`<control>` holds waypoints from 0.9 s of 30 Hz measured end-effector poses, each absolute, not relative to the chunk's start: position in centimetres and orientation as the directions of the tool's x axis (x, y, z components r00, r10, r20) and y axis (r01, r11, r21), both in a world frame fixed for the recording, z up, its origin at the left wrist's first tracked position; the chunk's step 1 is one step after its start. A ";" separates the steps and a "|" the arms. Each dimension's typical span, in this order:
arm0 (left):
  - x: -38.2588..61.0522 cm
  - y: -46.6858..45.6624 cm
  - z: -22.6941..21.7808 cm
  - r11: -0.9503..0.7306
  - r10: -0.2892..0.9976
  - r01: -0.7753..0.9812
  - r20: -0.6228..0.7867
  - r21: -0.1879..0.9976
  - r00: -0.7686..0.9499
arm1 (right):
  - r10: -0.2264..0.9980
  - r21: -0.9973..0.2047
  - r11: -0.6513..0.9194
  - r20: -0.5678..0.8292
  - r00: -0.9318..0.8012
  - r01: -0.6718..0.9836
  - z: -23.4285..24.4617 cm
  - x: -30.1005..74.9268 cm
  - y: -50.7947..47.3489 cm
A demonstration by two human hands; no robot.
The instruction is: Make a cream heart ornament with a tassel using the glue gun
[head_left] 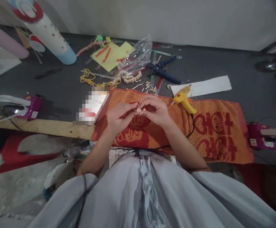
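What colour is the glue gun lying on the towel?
Yellow: the glue gun shows best in the head view.

Counter (213,65): dark top, pale wooden front edge (64,128) at left. Orange towel (219,139) spread along the front. Behind it — loose beige bits (148,85), tangled yellow cord (87,79), blue-handled pliers (167,75), a slim white strip (206,87). Further back: yellow paper (109,63), clear plastic bag (141,52) overlapping its right side. Left: dark pen (48,73), tall dotted cylinder (51,36), purple socket box (34,107) — second purple box (262,143) at far right.
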State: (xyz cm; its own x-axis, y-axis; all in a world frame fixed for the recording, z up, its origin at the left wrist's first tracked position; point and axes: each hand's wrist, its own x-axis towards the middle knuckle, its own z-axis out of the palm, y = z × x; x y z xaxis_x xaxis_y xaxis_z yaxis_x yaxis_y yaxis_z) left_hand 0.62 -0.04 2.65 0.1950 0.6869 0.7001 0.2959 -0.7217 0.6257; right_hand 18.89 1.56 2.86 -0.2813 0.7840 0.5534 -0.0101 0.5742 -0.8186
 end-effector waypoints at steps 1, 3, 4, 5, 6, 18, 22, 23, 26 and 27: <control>0.6 0.1 3.0 -0.741 0.667 0.293 0.709 0.604 0.227 | 0.784 -0.819 0.574 0.550 -0.289 -0.003 3.0 19.0 1.7; 0.6 0.7 3.8 -0.784 0.619 0.282 0.732 0.553 0.287 | 0.788 -0.825 0.565 0.536 -0.304 0.011 3.2 19.3 1.8; 0.6 1.0 4.2 -0.804 0.593 0.281 0.743 0.525 0.311 | 0.791 -0.829 0.558 0.527 -0.312 0.015 3.4 19.5 1.9; 0.6 1.3 4.6 -0.821 0.568 0.285 0.754 0.495 0.330 | 0.792 -0.833 0.553 0.520 -0.320 0.016 3.7 19.7 2.0; 0.7 1.6 4.9 -0.836 0.545 0.290 0.765 0.466 0.343 | 0.792 -0.834 0.551 0.517 -0.324 0.015 4.0 19.9 2.2; 2.7 4.6 10.2 -0.845 0.501 0.342 0.832 0.411 0.238 | 0.722 -0.757 0.653 0.618 -0.312 0.011 9.2 21.9 4.7; 2.2 7.3 11.4 -0.755 0.572 0.468 0.810 0.460 0.127 | 0.697 -0.723 0.690 0.668 -0.261 -0.009 10.4 22.1 5.5; 2.0 8.2 11.3 -0.732 0.581 0.510 0.805 0.452 0.120 | 0.697 -0.720 0.694 0.672 -0.251 -0.004 10.7 22.2 5.7; 1.6 11.0 10.5 -0.656 0.609 0.629 0.785 0.417 0.115 | 0.699 -0.715 0.699 0.680 -0.221 0.010 11.3 22.2 6.2; 1.5 11.9 10.0 -0.626 0.624 0.665 0.773 0.407 0.114 | 0.694 -0.710 0.704 0.687 -0.214 0.002 11.4 22.2 6.4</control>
